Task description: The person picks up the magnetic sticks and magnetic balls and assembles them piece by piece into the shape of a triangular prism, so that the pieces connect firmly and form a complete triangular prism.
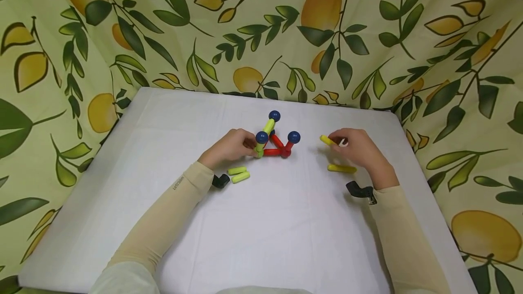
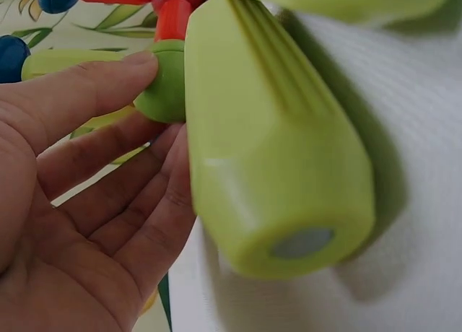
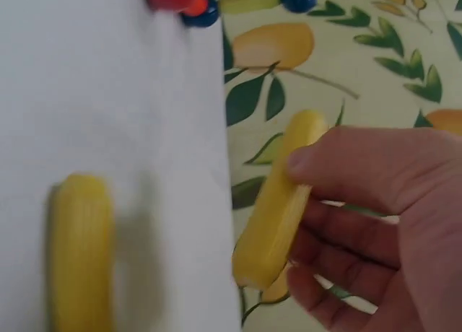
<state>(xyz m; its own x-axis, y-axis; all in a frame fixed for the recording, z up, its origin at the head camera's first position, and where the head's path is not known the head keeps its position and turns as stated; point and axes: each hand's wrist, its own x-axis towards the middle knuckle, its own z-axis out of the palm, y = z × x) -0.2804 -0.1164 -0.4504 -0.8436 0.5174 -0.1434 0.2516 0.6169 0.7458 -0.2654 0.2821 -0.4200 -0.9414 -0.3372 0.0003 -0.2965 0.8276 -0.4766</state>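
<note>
A magnetic rod-and-ball frame stands at the middle of the table, with red rods (image 1: 272,152) along its base, a red ball (image 1: 286,153) at the front right corner and blue balls (image 1: 293,137) on top. My left hand (image 1: 232,145) pinches the green ball (image 2: 166,83) at its left corner between thumb and fingers; a lime rod rises from that ball. Right of the frame, my right hand (image 1: 356,147) grips a yellow magnetic rod (image 3: 278,209) above the table, apart from the frame. Another yellow rod (image 1: 342,168) lies below that hand.
Two loose lime rods (image 1: 240,177) lie side by side in front of the left hand; one looms large in the left wrist view. A white cloth (image 1: 261,230) covers the table. Patterned curtain (image 1: 261,31) hangs behind and at both sides.
</note>
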